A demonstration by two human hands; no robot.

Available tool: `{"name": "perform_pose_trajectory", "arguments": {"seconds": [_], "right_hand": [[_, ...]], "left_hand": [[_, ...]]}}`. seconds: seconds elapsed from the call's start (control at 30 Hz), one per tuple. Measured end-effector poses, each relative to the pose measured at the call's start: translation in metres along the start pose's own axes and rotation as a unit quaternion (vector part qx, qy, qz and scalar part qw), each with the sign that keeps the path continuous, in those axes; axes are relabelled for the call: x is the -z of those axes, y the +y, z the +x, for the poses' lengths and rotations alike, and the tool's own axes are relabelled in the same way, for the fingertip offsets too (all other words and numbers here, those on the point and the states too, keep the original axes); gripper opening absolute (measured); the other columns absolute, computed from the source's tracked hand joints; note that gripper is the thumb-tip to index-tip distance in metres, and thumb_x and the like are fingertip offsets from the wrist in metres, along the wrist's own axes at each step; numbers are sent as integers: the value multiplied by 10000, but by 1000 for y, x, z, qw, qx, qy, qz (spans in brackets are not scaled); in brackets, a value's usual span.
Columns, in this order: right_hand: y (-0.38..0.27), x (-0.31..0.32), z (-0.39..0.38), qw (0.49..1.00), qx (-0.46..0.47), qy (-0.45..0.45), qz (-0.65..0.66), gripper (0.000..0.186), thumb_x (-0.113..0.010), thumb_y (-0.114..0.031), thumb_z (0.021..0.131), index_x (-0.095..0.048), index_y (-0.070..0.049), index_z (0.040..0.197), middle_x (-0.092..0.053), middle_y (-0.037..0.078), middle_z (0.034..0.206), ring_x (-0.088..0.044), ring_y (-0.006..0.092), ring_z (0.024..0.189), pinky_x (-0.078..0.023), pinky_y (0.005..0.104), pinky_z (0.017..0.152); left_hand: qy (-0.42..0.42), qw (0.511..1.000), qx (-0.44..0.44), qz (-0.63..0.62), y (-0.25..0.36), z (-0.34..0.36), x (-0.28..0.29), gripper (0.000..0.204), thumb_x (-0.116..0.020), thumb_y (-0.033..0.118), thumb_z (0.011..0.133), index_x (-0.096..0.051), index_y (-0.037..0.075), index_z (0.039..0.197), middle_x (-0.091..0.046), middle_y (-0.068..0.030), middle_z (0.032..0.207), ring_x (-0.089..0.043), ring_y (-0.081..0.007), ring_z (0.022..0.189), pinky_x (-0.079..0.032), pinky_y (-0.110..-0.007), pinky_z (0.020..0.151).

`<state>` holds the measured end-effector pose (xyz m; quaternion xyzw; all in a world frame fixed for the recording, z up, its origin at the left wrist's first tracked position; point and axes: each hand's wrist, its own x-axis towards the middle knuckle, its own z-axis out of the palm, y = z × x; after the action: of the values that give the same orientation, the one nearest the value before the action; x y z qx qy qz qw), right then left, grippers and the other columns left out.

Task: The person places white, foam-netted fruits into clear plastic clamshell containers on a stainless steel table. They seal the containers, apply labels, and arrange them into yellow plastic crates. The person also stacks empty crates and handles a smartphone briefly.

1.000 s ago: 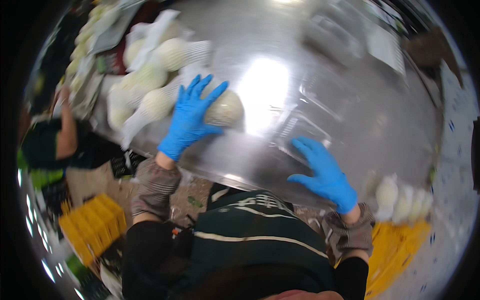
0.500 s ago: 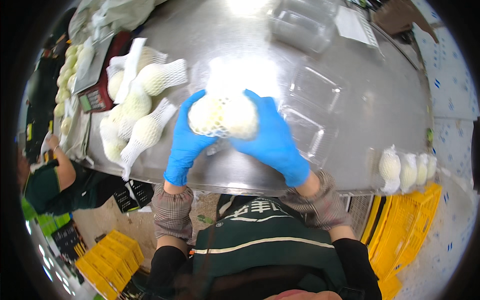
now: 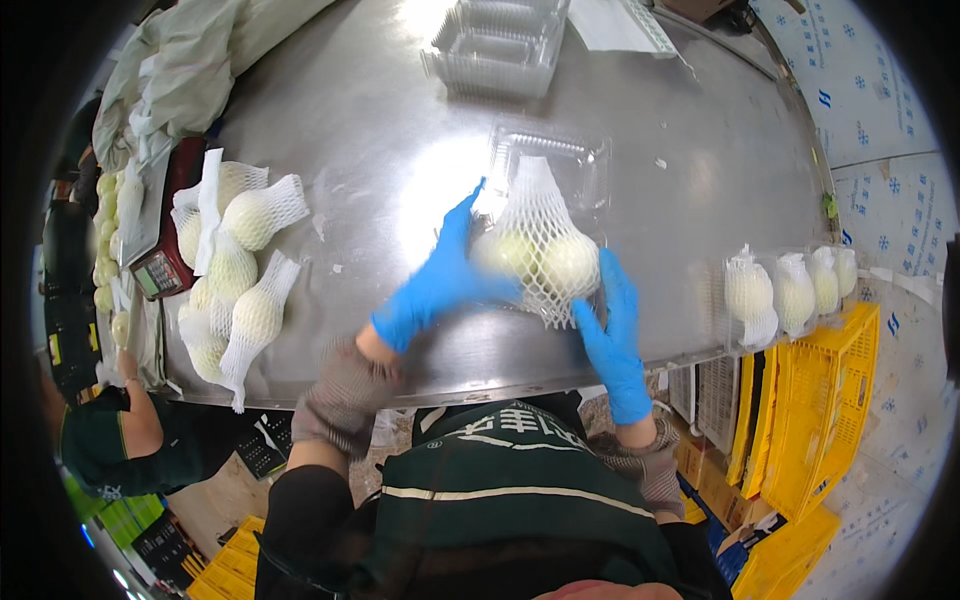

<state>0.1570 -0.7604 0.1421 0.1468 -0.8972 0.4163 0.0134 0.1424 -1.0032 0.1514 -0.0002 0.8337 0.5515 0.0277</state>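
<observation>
In front of me, a clear plastic clamshell box (image 3: 592,165) lies with its lid opened away from me. Its near half holds a pair of pale, peeled-looking onions (image 3: 565,268) side by side in a white foam net sleeve (image 3: 538,190). My left hand (image 3: 440,285), in a blue glove, is at the left of the onions. Its fingers are stretched out and the thumb side is smeared by motion. Against the right side of the onions is my right hand (image 3: 615,335), also blue-gloved, with thumb and fingers apart.
Several netted onions (image 3: 232,275) lie at the left, near a red scale (image 3: 160,270). Stacked clear boxes (image 3: 500,50) and a white sheet (image 3: 615,28) are at the back. Packed onions (image 3: 750,300) line the right edge, above yellow crates (image 3: 825,400). A co-worker (image 3: 135,420) stands at left.
The netted onions went from between both hands down into the clear box, which now lies straight ahead of me. My hands have spread apart to either side. The whole view has shifted.
</observation>
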Motion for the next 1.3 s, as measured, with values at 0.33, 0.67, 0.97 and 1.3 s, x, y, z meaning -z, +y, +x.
{"name": "perform_pose_trajectory", "arguments": {"seconds": [0.33, 0.67, 0.97, 1.3], "right_hand": [[32, 23, -29, 795, -367, -18, 482, 419, -544, -160, 915, -450, 21, 1281, -588, 169, 1158, -590, 244, 1026, -480, 357, 884], [13, 4, -26, 834, -328, -7, 443, 149, -566, -48, 847, -523, 6, 979, -626, 107, 823, -612, 167, 744, -503, 269, 678], [106, 148, 37, 995, -57, 51, -64, 221, -618, -168, 818, -636, -31, 991, -625, 120, 901, -608, 267, 825, -487, 348, 750], [2, -13, 297, 849, 509, 61, -126, 214, -541, -144, 841, -621, -21, 996, -622, 184, 932, -578, 363, 879, -454, 448, 789]], "left_hand": [[59, 989, 32, -131, -4, -19, 15, 486, -454, 378, 946, -488, 10, 1261, -580, -136, 1134, -513, -236, 1107, -406, -352, 972], [59, 863, 304, -399, -19, -72, -10, 73, -593, 6, 809, -535, 13, 851, -633, -136, 830, -654, -249, 748, -547, -301, 679], [-103, 941, 184, -265, 26, -22, -69, 613, -568, 147, 882, -291, 67, 1423, -538, -155, 1125, -576, -221, 962, -484, -318, 860], [-285, 941, 69, -171, 31, -39, -132, 668, -660, 313, 848, -360, 75, 1395, -519, -213, 1240, -528, -307, 1118, -420, -403, 976]]}}
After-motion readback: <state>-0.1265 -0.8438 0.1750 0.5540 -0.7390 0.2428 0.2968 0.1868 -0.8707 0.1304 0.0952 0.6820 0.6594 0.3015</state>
